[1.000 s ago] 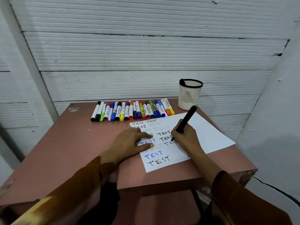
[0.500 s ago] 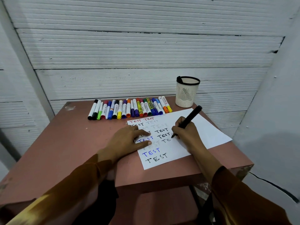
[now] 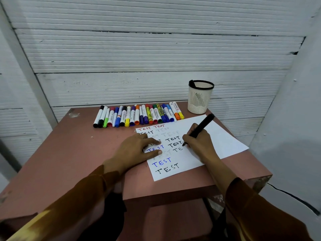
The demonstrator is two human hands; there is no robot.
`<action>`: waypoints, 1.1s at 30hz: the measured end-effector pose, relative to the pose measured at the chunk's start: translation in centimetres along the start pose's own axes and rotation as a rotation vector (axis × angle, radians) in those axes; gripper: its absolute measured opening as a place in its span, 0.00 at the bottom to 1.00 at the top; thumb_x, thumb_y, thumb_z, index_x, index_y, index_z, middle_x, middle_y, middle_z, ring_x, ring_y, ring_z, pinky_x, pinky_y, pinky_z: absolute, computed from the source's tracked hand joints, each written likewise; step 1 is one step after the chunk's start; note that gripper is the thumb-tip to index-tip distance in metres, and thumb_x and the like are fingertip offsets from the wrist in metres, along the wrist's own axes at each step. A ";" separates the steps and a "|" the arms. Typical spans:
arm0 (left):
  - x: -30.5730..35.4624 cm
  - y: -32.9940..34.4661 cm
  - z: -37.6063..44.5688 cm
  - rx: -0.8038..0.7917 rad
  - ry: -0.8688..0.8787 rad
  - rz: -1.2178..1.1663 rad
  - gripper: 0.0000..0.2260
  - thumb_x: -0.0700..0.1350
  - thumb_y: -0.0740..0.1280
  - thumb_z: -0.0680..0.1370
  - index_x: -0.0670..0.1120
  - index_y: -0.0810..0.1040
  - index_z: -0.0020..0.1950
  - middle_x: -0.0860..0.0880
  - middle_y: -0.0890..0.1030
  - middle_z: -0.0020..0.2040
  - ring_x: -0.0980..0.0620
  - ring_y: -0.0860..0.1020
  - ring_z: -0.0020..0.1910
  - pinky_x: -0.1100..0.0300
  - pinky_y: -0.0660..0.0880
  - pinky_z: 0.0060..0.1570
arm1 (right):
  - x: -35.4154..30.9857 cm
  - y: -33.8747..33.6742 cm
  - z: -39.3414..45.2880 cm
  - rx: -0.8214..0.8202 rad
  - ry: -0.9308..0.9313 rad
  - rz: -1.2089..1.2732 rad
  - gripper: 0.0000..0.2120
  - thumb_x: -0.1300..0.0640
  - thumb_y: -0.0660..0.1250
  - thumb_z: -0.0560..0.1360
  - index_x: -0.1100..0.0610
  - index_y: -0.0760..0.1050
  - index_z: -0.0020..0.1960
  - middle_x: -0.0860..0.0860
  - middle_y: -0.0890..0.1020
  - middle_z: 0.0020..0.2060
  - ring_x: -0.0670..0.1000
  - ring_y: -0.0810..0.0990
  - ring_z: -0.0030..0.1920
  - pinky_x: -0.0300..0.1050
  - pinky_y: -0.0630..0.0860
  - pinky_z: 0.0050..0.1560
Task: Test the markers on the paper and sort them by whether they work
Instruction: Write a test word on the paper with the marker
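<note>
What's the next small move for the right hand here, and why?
Probably finish the word: the right hand grips the black marker with its tip on the paper, and the row there reads only "TE". The left hand presses the sheet flat, so writing "ST" looks ready.

On the tabletop (image 3: 73, 146), the paper (image 3: 224, 138) lies in front of the row of markers (image 3: 139, 114) (side by side); the cup (image 3: 199, 100) stands right of them.

Pink table (image 3: 73, 153) w/ white ribbed wall (image 3: 139, 54)
</note>
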State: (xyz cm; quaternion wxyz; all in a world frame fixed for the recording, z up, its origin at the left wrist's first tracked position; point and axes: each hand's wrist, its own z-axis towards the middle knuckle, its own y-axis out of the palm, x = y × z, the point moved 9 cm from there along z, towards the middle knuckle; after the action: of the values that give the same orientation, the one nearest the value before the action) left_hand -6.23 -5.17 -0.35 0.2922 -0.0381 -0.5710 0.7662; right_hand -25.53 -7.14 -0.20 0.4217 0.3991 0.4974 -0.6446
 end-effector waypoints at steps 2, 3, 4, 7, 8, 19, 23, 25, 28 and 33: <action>0.0 0.0 0.0 0.001 0.002 -0.002 0.38 0.78 0.43 0.64 0.61 0.75 0.61 0.54 0.73 0.40 0.56 0.69 0.41 0.68 0.63 0.36 | 0.0 0.0 0.0 0.001 0.009 0.001 0.09 0.67 0.66 0.68 0.59 0.67 0.34 0.58 0.77 0.31 0.53 0.77 0.35 0.46 0.73 0.40; 0.0 0.0 -0.1 0.004 0.002 -0.005 0.38 0.78 0.43 0.64 0.60 0.75 0.61 0.54 0.73 0.40 0.56 0.69 0.41 0.68 0.63 0.36 | 0.1 -0.1 0.0 0.002 0.017 0.011 0.09 0.67 0.66 0.68 0.59 0.67 0.34 0.59 0.77 0.32 0.54 0.77 0.35 0.46 0.73 0.39; 0.0 0.0 -0.1 0.008 0.002 -0.007 0.38 0.78 0.43 0.64 0.60 0.75 0.61 0.54 0.73 0.40 0.56 0.69 0.41 0.69 0.62 0.36 | 0.2 -0.1 0.1 0.003 0.025 0.023 0.10 0.68 0.66 0.67 0.59 0.67 0.33 0.60 0.77 0.33 0.54 0.76 0.34 0.45 0.72 0.38; 0.0 0.0 0.0 0.006 0.000 0.004 0.38 0.78 0.43 0.64 0.61 0.75 0.61 0.55 0.72 0.40 0.56 0.68 0.41 0.69 0.62 0.36 | 0.4 -0.1 0.1 -0.005 0.043 0.037 0.11 0.68 0.66 0.67 0.58 0.66 0.32 0.59 0.75 0.31 0.53 0.74 0.32 0.43 0.71 0.34; 0.0 0.0 0.0 0.003 0.000 0.006 0.38 0.78 0.43 0.64 0.61 0.75 0.61 0.55 0.72 0.40 0.56 0.68 0.41 0.69 0.62 0.36 | 0.4 -0.1 0.1 -0.007 0.045 0.035 0.12 0.68 0.66 0.68 0.58 0.66 0.32 0.59 0.74 0.31 0.53 0.74 0.31 0.43 0.71 0.34; 0.0 0.0 0.0 -0.012 -0.004 0.010 0.39 0.78 0.42 0.64 0.61 0.74 0.62 0.54 0.73 0.41 0.56 0.69 0.41 0.68 0.63 0.36 | -0.2 0.1 -0.1 -0.024 0.004 0.030 0.13 0.70 0.65 0.68 0.58 0.64 0.32 0.54 0.71 0.28 0.45 0.73 0.28 0.32 0.69 0.29; 0.0 0.0 0.0 -0.008 0.000 0.007 0.39 0.78 0.42 0.64 0.60 0.75 0.62 0.54 0.73 0.41 0.56 0.69 0.41 0.68 0.62 0.36 | 0.1 -0.5 0.1 0.043 0.026 0.065 0.12 0.68 0.66 0.68 0.58 0.66 0.32 0.55 0.74 0.30 0.51 0.73 0.31 0.40 0.69 0.33; 0.0 0.0 -0.1 -0.006 0.000 0.000 0.39 0.78 0.42 0.64 0.60 0.75 0.62 0.54 0.73 0.40 0.56 0.69 0.41 0.68 0.63 0.36 | 0.1 -0.6 0.1 0.058 0.023 0.053 0.11 0.68 0.66 0.68 0.58 0.66 0.33 0.55 0.75 0.31 0.51 0.75 0.32 0.39 0.69 0.33; 0.0 0.1 0.0 -0.009 -0.002 0.006 0.39 0.78 0.42 0.64 0.61 0.75 0.62 0.55 0.73 0.40 0.56 0.69 0.41 0.68 0.63 0.36 | -0.1 -0.4 0.0 0.039 0.012 0.020 0.12 0.67 0.67 0.68 0.58 0.66 0.33 0.53 0.74 0.29 0.50 0.75 0.32 0.38 0.69 0.34; -0.1 0.1 0.0 -0.006 -0.003 0.002 0.38 0.78 0.43 0.64 0.61 0.75 0.62 0.54 0.73 0.41 0.56 0.69 0.41 0.68 0.62 0.36 | -0.1 -0.4 0.0 0.047 0.007 0.005 0.12 0.67 0.67 0.69 0.58 0.65 0.33 0.52 0.73 0.28 0.49 0.74 0.31 0.39 0.71 0.36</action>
State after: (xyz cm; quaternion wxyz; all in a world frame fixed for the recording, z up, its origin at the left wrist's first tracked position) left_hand -6.20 -5.27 -0.49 0.2903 -0.0384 -0.5738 0.7649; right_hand -25.85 -7.04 0.04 0.4122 0.4123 0.4826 -0.6536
